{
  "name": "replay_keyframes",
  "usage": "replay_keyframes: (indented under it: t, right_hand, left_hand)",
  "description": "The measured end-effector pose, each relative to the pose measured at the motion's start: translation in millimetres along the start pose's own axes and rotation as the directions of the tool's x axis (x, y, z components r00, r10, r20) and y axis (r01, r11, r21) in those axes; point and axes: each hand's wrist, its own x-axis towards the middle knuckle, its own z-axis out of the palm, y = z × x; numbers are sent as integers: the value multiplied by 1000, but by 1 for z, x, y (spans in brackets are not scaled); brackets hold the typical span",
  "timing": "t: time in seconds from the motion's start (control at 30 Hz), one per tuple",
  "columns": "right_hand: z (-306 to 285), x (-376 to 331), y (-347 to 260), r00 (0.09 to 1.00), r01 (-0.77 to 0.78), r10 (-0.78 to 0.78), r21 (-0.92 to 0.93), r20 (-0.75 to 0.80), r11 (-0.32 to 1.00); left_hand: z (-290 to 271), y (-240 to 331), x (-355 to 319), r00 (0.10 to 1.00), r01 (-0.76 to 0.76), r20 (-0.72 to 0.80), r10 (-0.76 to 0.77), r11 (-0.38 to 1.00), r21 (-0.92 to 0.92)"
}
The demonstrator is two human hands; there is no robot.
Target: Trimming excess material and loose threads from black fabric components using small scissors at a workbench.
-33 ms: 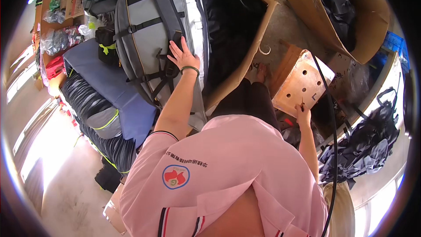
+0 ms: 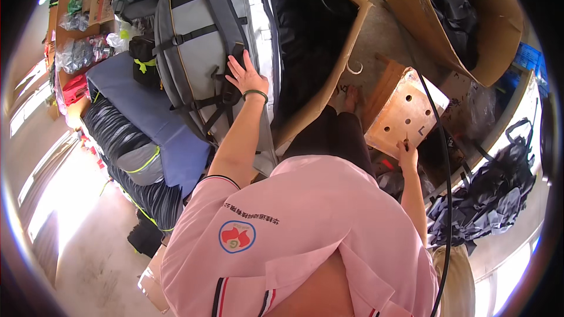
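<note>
A large grey backpack (image 2: 197, 53) with black straps and buckles lies left of the middle, its white edge toward an open carton. My left hand (image 2: 249, 77), a dark green bangle at its wrist, rests on the backpack beside a padded black shoulder strap (image 2: 226, 20). Its fingers are spread flat, gripping nothing. On the right, my right hand (image 2: 408, 155) is closed round a small dark pointed tool (image 2: 406, 141), whose exact kind is too small to make out. Behind that hand stands a light wooden box (image 2: 405, 108) with several round holes in its face.
An open carton (image 2: 352, 29) with black material inside stands just beyond my legs. Another carton (image 2: 493, 41) holds dark plastic. A black cable (image 2: 447, 199) hangs down the right side. Dark fabric pieces (image 2: 487, 188) lie at right; blue-grey folded fabric (image 2: 153, 117) and striped bags (image 2: 120, 135) at left.
</note>
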Motion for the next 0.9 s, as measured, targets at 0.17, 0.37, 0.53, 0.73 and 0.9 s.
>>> replay_keyframes:
  t: [0.17,0.37,0.53,0.73,0.9]
  right_hand:
    - [-13,7,20,997,-63,66,106,-27,992]
    - [-9,13,38,997,-48,58,164,-56,985]
    - [-3,11,41,999,-38,34,151,29,988]
    - [-7,13,38,999,-53,50,144,21,988]
    - [-12,10,27,999,-35,30,137,36,990]
  left_hand:
    - [-13,-21,0,981,-156,-164,102,921,-358]
    - [-56,-61,-6,993,-114,-74,88,841,-530]
    - [-114,-84,-23,999,-26,-50,-12,731,-682]
    - [-175,-91,-51,998,-57,-50,29,639,-767]
    - [-186,-89,-61,998,-62,-61,23,639,-767]
